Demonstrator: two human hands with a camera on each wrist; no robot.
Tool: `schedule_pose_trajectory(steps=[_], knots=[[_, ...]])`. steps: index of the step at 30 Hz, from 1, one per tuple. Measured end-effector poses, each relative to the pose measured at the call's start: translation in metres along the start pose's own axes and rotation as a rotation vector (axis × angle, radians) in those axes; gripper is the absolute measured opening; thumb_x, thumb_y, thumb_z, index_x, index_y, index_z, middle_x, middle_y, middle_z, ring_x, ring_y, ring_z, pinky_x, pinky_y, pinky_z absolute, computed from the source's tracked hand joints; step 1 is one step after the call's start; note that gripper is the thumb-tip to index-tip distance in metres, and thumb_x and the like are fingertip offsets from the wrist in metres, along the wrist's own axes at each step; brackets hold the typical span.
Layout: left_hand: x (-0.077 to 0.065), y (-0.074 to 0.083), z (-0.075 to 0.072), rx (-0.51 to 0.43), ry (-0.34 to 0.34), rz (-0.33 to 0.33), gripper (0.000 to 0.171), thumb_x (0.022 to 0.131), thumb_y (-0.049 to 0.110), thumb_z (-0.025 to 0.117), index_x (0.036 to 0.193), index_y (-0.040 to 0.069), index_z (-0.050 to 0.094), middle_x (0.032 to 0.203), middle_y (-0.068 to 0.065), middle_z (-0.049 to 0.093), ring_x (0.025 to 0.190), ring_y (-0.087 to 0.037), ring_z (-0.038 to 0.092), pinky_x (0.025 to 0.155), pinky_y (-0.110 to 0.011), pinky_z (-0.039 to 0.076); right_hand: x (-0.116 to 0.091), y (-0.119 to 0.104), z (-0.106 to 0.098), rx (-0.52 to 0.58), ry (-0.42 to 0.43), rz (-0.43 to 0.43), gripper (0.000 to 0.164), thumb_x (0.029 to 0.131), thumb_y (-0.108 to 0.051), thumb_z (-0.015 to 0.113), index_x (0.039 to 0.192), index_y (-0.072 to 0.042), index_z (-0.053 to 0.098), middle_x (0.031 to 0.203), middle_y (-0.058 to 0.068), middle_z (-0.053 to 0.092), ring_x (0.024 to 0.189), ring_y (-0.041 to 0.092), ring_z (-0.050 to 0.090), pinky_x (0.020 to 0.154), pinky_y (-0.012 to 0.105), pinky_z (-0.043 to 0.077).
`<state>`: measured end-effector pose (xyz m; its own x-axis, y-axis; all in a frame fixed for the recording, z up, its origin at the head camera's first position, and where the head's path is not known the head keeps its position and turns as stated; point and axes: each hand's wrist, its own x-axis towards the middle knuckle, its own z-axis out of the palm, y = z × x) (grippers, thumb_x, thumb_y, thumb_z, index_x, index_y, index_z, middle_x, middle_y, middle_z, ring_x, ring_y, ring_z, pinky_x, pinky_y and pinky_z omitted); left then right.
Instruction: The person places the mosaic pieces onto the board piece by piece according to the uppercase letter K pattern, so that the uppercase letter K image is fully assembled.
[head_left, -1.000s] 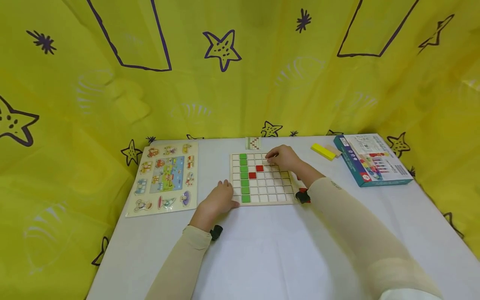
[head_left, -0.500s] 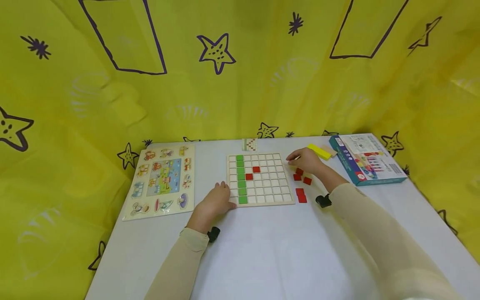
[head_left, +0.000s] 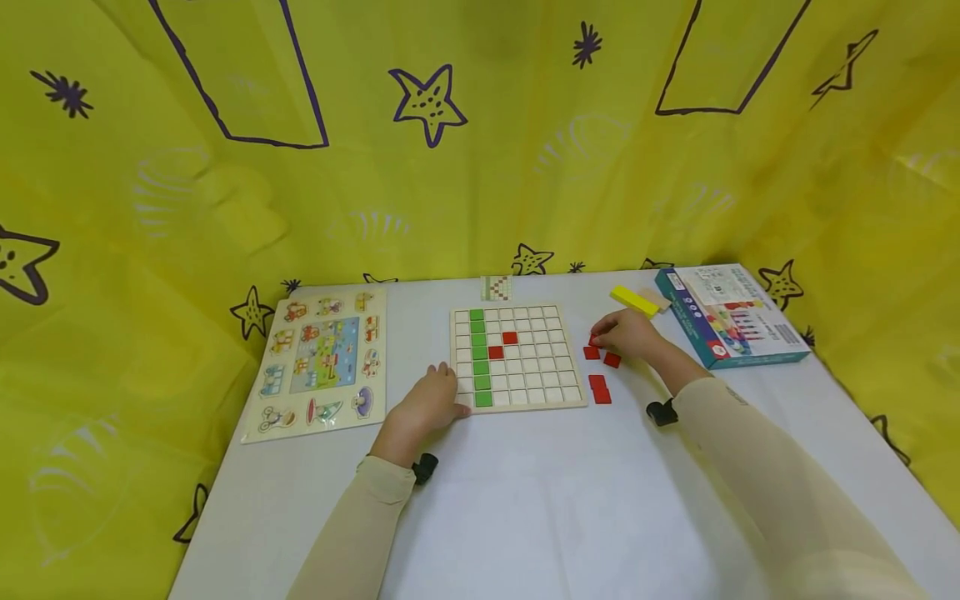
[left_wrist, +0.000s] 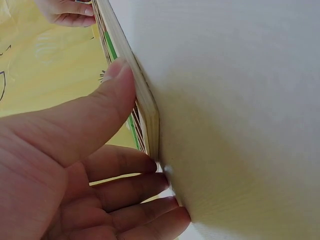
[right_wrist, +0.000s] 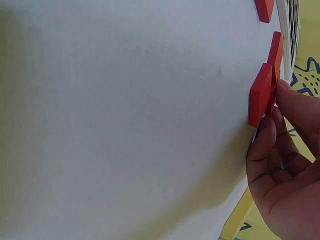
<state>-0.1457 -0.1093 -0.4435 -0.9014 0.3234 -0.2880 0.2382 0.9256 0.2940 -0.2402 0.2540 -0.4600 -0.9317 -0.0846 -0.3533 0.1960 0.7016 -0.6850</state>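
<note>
In the head view a wooden grid board (head_left: 528, 377) lies on the table, with green tiles (head_left: 480, 340) down its second column and two red tiles (head_left: 510, 337) set diagonally beside them. My left hand (head_left: 431, 406) holds the board's near left corner. Its thumb (left_wrist: 120, 82) lies along the near edge, the fingers along the left side. Right of the board, my right hand (head_left: 632, 335) pinches a red tile (head_left: 594, 339) in the loose group. In the right wrist view, thumb and fingertips are at that tile, partly hidden behind a nearer red tile (right_wrist: 259, 95).
A small pattern card (head_left: 497, 288) lies behind the board. To the left is a picture puzzle (head_left: 375, 333). Two overlapping red tiles (head_left: 600, 389) lie near the board's right edge. Yellow pieces (head_left: 635, 301) and a flat game box (head_left: 731, 317) are at the back right.
My right hand has moved from above the board's upper right area out to the loose red tiles on the right. The left hand stays at the board's corner. The view has shifted slightly.
</note>
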Motion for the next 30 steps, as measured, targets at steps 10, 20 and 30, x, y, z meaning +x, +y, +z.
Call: schedule_pose_trajectory(steps=[10, 20, 30], knots=[[0.001, -0.001, 0.0, -0.006, 0.0, 0.004, 0.082, 0.094, 0.031, 0.073, 0.144, -0.02, 0.035, 0.153, -0.034, 0.033, 0.143, -0.047, 0.031, 0.117, -0.049, 0.031, -0.002, -0.003, 0.001, -0.025, -0.002, -0.022, 0.026, 0.096, -0.007, 0.068, 0.12, 0.003, 0.069, 0.105, 0.017, 0.068, 0.084, 0.026, 0.059, 0.069, 0.024, 0.052], [0.002, -0.002, 0.002, 0.006, -0.007, 0.003, 0.082, 0.094, 0.032, 0.073, 0.145, -0.019, 0.035, 0.154, -0.034, 0.033, 0.144, -0.047, 0.03, 0.117, -0.048, 0.031, -0.003, -0.008, -0.002, -0.003, -0.033, -0.015, 0.024, 0.097, -0.004, 0.064, 0.12, -0.001, 0.069, 0.112, 0.018, 0.064, 0.095, 0.03, 0.058, 0.076, 0.026, 0.054], [0.001, -0.001, 0.0, -0.01, -0.005, -0.008, 0.082, 0.094, 0.031, 0.073, 0.146, -0.019, 0.034, 0.154, -0.033, 0.033, 0.144, -0.047, 0.031, 0.117, -0.048, 0.032, -0.001, -0.023, -0.01, -0.072, 0.012, -0.123, 0.02, 0.097, -0.006, 0.066, 0.115, -0.001, 0.072, 0.112, 0.018, 0.067, 0.096, 0.032, 0.061, 0.083, 0.034, 0.056]])
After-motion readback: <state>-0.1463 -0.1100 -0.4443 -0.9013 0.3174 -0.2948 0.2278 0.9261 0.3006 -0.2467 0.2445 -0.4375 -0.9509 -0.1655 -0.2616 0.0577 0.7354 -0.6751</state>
